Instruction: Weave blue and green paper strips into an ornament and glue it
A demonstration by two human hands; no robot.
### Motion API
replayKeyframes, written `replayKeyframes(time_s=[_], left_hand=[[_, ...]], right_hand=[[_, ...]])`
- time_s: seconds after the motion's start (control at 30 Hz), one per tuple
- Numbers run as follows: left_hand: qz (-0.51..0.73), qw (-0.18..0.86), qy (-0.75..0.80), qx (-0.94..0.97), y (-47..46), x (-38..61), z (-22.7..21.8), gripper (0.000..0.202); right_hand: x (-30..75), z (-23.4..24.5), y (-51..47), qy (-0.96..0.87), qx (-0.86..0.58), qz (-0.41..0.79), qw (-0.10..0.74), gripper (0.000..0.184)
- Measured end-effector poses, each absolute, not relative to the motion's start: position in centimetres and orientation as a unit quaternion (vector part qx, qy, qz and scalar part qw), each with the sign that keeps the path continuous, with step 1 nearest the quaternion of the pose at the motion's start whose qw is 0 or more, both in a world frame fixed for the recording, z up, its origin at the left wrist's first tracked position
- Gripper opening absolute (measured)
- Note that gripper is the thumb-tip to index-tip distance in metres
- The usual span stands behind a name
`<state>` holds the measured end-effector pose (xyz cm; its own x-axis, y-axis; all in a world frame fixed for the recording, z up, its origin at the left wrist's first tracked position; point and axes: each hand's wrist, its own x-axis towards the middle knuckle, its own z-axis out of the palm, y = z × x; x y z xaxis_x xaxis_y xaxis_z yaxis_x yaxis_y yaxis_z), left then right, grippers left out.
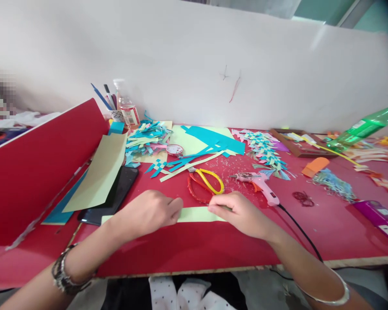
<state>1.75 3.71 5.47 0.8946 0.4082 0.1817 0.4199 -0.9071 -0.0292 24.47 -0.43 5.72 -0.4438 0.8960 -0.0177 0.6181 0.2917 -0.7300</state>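
Observation:
A pale green paper strip (194,214) stretches sideways low over the red table, held between my two hands. My left hand (151,211) is closed on it, thumb and fingers pinched together. Farther right, my right hand (236,212) pinches the strip close to its right end. Just beyond the hands lie scissors (219,181) with red and yellow handles. A pink glue gun (260,183) rests behind my right hand, its black cord running to the table's front edge. Cut blue and pale green strips (194,160) are spread behind the scissors.
At left stand a red board (45,168), pale paper sheet (100,172) and dark phone-like slab (126,185). Behind are a clear bottle (129,113), a heap of paper strips (148,138) and a woven paper piece (265,148). A green bottle (365,127) leans at right.

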Motion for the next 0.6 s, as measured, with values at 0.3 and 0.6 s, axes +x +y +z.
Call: replayKeyframes(time_s=[0.3,0.6], left_hand=[[0.000,0.080,-0.331,-0.940,5.6,-5.0,6.5,0.029],[-0.144,0.027,-0.299,-0.943,4.4,0.2,8.6,0.037]], right_hand=[[28.9,6.4,-0.7,-0.772,-0.549,0.262,0.185,0.031],[26.4,7.2,-0.6,-0.854,-0.440,0.183,0.211,0.026]])
